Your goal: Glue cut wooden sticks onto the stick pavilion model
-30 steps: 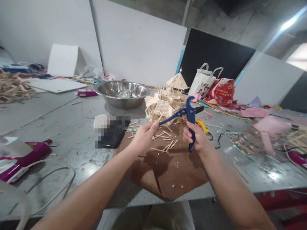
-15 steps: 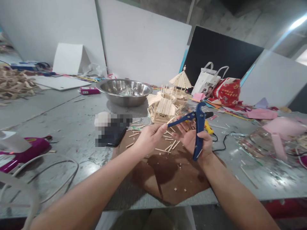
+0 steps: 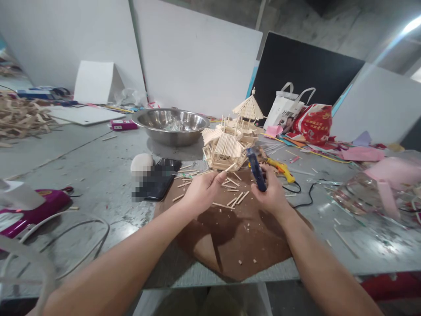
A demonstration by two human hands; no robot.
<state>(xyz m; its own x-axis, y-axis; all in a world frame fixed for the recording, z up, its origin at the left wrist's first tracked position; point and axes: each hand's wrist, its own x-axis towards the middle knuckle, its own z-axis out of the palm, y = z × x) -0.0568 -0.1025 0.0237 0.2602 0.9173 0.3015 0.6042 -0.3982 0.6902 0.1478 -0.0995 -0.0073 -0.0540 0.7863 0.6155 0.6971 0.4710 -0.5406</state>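
My left hand pinches a thin wooden stick that points toward the stick-built pavilion model. My right hand is closed round the blue cutter, which now stands nearly end-on, its handles together. Both hands hover over a brown cardboard sheet strewn with cut stick pieces. The model stands just beyond the hands, at the sheet's far edge.
A steel bowl sits behind the model. A phone lies left of the cardboard. A yellow glue gun with a black cord lies right. Bags, pink paper scraps, a magenta device and a stick pile ring the table.
My right hand has turned the blue cutter from wide open and sideways to closed and nearly end-on, moving down and left. My left hand stays pinched on the stick.
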